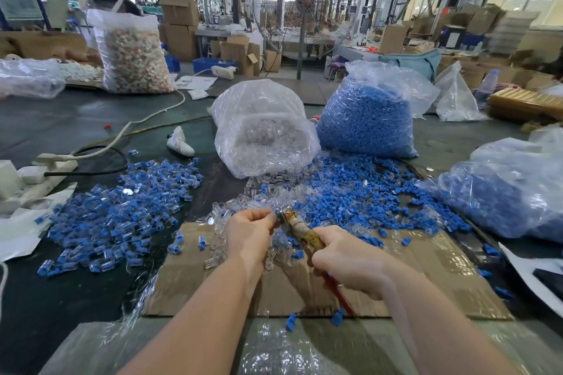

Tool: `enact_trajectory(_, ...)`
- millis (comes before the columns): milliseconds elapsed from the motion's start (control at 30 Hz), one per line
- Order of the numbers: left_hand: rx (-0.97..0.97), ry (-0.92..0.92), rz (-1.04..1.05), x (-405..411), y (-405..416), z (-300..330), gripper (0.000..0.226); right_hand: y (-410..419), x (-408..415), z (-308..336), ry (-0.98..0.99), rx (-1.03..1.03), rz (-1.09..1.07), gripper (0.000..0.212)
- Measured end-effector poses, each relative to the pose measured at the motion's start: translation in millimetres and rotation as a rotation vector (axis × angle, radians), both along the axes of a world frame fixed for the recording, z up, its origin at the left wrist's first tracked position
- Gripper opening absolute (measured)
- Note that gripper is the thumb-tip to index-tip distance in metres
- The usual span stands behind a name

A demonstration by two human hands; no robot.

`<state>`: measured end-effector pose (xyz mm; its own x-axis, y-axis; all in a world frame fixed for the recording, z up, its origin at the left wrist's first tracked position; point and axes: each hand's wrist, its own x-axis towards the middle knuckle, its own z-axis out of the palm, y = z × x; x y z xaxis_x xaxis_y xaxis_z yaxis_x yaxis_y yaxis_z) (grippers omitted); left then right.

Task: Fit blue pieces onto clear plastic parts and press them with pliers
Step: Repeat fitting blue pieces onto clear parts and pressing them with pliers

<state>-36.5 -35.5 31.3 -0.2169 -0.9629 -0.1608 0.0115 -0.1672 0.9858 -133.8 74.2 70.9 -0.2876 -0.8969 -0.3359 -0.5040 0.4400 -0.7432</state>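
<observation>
Big factory hall behind you, cardboard boxes everywhere, a tall fan (pixel 307 6) standing past the dark worktop (pixel 76 122). On the worktop sits a clear bag of clear plastic parts (pixel 265 134), with a bag of blue pieces (pixel 365 119) right beside it on the right, both spilling loose bits toward you. Off to your left there's a heap of finished parts (pixel 122 216), clear with blue fitted in. A flat sheet of cardboard (pixel 426 277) lies under your hands.

Your right hand (pixel 344 262) has its fingers wrapped around the pliers (pixel 304 231), nose pointing up and left. Your left hand (pixel 249 231) is curled with its fingertips pinching something small right at the pliers' tip, too tiny and blurry to tell which piece. Loose blue pieces and clear parts lie all around both hands.
</observation>
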Motion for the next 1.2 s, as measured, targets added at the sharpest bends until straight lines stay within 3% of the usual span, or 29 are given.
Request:
enact_trajectory(433,0.043,-0.001,-0.014,-0.8,5.6,-1.6,0.004,3.7,9.1,4.5,0.168,-0.018,0.037,0.03)
enact_trajectory(733,0.074,-0.008,-0.047,2.5,6.5,0.8,0.006,6.5,8.7,8.7,0.07,0.02,0.031,0.03)
enact_trajectory(1200,0.072,-0.023,-0.029,0.2,6.9,-5.5,0.007,4.1,10.5,4.6,0.219,0.074,0.054,0.027)
